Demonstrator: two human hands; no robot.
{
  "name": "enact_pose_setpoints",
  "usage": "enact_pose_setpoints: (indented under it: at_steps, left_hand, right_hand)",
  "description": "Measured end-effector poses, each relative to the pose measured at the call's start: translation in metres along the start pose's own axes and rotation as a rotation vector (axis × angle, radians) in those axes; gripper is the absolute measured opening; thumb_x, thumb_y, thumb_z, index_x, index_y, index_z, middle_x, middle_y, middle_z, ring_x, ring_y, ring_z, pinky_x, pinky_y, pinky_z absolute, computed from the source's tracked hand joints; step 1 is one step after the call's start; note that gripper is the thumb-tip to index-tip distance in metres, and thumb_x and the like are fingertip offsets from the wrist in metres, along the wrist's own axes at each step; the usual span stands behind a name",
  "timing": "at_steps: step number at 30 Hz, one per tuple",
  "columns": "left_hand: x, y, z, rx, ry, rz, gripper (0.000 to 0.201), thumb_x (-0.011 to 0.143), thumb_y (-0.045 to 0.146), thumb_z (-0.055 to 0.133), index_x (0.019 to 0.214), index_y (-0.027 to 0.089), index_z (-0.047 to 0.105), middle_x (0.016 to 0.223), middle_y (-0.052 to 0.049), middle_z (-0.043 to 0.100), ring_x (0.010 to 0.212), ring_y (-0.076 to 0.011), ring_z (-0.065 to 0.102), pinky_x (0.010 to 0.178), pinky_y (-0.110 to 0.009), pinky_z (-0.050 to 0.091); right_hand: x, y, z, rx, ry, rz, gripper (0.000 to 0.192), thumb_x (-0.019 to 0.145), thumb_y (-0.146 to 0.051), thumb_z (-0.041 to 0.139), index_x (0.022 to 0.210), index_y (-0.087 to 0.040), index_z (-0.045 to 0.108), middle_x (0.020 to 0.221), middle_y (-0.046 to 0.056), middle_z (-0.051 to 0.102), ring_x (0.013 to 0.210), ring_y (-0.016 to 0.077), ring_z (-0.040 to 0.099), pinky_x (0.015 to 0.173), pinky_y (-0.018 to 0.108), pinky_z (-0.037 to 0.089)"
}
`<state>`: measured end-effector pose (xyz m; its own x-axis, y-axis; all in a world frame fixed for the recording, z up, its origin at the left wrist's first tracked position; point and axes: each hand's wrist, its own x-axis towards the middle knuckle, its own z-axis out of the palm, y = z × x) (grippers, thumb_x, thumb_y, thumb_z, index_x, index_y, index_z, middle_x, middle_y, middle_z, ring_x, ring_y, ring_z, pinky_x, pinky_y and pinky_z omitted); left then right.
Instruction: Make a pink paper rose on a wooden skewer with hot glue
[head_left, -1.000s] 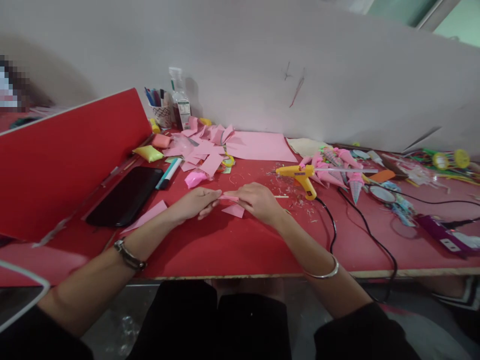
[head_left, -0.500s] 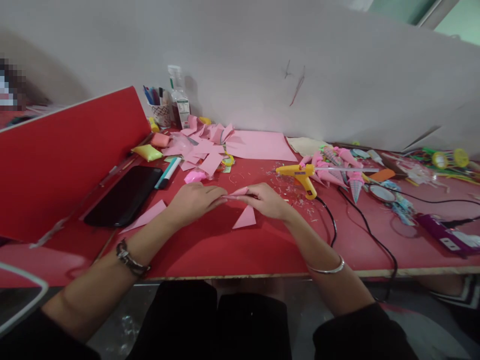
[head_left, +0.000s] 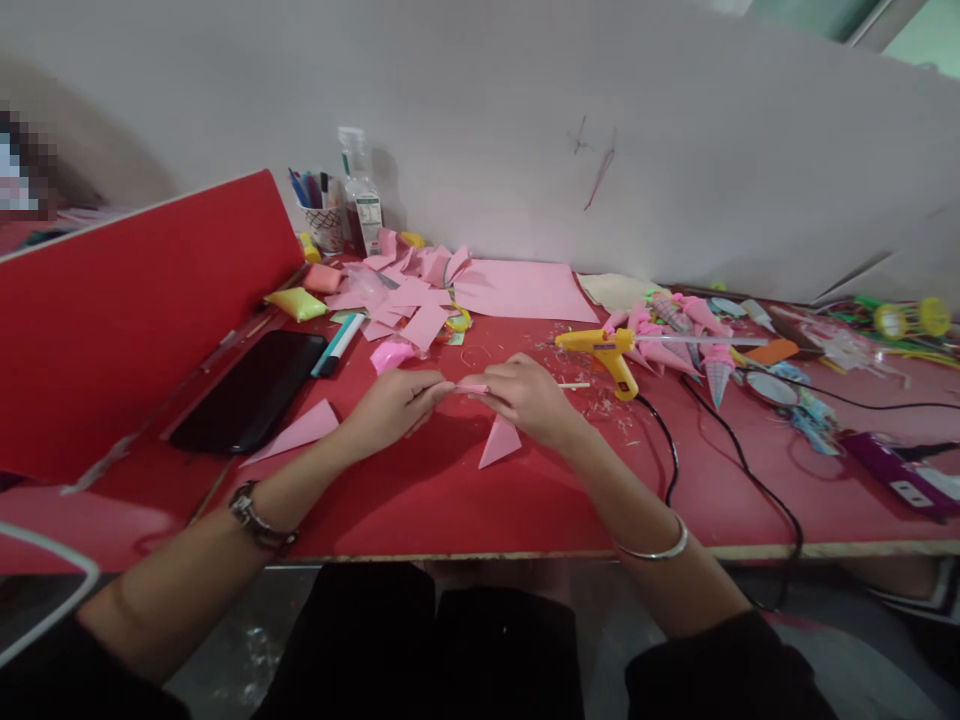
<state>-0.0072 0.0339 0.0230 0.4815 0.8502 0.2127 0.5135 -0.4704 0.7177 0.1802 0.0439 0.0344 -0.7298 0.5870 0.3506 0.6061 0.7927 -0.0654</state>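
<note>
The pink paper piece (head_left: 471, 388) was pinched between the fingers of my left hand (head_left: 390, 402) and right hand (head_left: 525, 398), both closed on it just above the surface (head_left: 450, 500). I judged the rolling only partly done: the piece looked narrow but not yet a finished cone. A flat pink triangle (head_left: 499, 442) lay below my right hand. Finished cones (head_left: 675, 340) lay beside the glue gun (head_left: 604, 348), well apart.

Left hand (head_left: 390, 405) and right hand (head_left: 529, 398) pinch a small pink paper piece (head_left: 472, 388) between them over the red worktop (head_left: 450, 500); a yellow glue gun (head_left: 604, 348) lies just right.
</note>
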Motion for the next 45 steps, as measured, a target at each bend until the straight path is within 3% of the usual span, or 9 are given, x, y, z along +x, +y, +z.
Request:
enact_pose_setpoints:
  at_steps: [6,13,18,23,26,35,39,42,45]
  left_hand:
    - [0.000,0.000,0.000,-0.358,-0.213,-0.266,0.033,0.084,0.035,0.028,0.057,0.019,0.039,0.030,0.009,0.031,0.028,-0.0059,0.029,0.038,-0.018,0.029]
    - [0.000,-0.004,0.000,0.431,0.069,0.165,0.041,0.085,0.044,0.029,0.073,0.017,0.058,0.063,-0.003,0.062,0.053,-0.0124,0.051,0.049,-0.022,0.031]
    - [-0.001,-0.012,0.001,0.553,0.083,0.241,0.051,0.086,0.047,0.020,0.071,0.018,0.059,0.057,-0.003,0.059,0.048,-0.0130,0.047,0.047,-0.023,0.028]
    - [0.001,-0.006,-0.001,0.177,0.000,0.141,0.044,0.085,0.043,0.026,0.055,0.017,0.045,0.048,0.002,0.047,0.045,-0.0098,0.042,0.046,-0.021,0.027]
    - [0.004,-0.001,-0.001,-0.118,-0.058,0.003,0.043,0.081,0.046,0.030,0.050,0.018,0.034,0.039,0.006,0.035,0.037,-0.0070,0.033,0.041,-0.019,0.025]
    - [-0.003,0.005,-0.002,-0.766,-0.228,-0.320,0.038,0.070,0.054,0.042,0.054,0.020,0.033,0.030,0.012,0.017,0.028,-0.0044,0.013,0.033,-0.020,0.016]
    - [-0.008,0.015,-0.008,-0.539,-0.192,-0.246,0.038,0.080,0.048,0.028,0.055,0.020,0.038,0.032,0.009,0.025,0.031,-0.0075,0.025,0.039,-0.021,0.027]
    - [-0.007,0.023,-0.016,-0.147,-0.078,-0.116,0.036,0.081,0.043,0.033,0.057,0.018,0.044,0.043,0.003,0.044,0.043,-0.0098,0.040,0.048,-0.023,0.032]
    - [-0.005,0.029,-0.025,0.320,0.017,0.079,0.035,0.081,0.041,0.037,0.057,0.017,0.047,0.047,0.001,0.046,0.045,-0.0106,0.039,0.051,-0.024,0.030]
  right_hand:
    - [-0.001,-0.008,-0.003,-0.126,-0.026,-0.021,0.028,0.089,-0.022,0.035,0.095,-0.020,0.062,0.068,0.000,0.064,0.061,0.0098,0.051,0.069,0.026,0.026]
    - [-0.001,-0.006,-0.007,0.248,-0.065,0.156,0.024,0.087,-0.026,0.040,0.094,-0.022,0.063,0.090,0.000,0.068,0.075,0.0100,0.058,0.069,0.025,0.030]
    - [0.000,-0.004,-0.006,0.366,-0.043,0.140,0.022,0.085,-0.027,0.044,0.092,-0.022,0.064,0.090,0.000,0.069,0.079,0.0098,0.061,0.070,0.023,0.036]
    - [0.001,-0.003,-0.004,0.239,-0.029,0.071,0.024,0.085,-0.022,0.043,0.101,-0.021,0.060,0.097,0.000,0.067,0.084,0.0099,0.060,0.070,0.023,0.039]
    - [0.001,-0.005,-0.002,0.089,0.013,0.003,0.021,0.083,-0.020,0.047,0.099,-0.021,0.061,0.083,0.000,0.069,0.074,0.0105,0.060,0.064,0.022,0.039]
    - [0.003,-0.024,-0.008,-0.334,0.184,-0.168,0.025,0.087,-0.013,0.036,0.096,-0.012,0.059,0.073,0.004,0.067,0.064,0.0121,0.056,0.059,0.026,0.036]
    - [0.007,-0.024,-0.017,-0.160,0.096,-0.075,0.021,0.084,-0.017,0.043,0.092,-0.016,0.062,0.076,0.004,0.068,0.069,0.0128,0.059,0.059,0.025,0.038]
    - [0.011,-0.022,-0.026,0.167,0.003,0.096,0.020,0.083,-0.020,0.046,0.091,-0.014,0.064,0.085,0.005,0.069,0.078,0.0126,0.062,0.066,0.022,0.043]
    - [0.014,-0.022,-0.035,0.468,-0.067,0.225,0.020,0.082,-0.019,0.047,0.088,-0.013,0.065,0.088,0.005,0.069,0.081,0.0113,0.063,0.070,0.020,0.045]
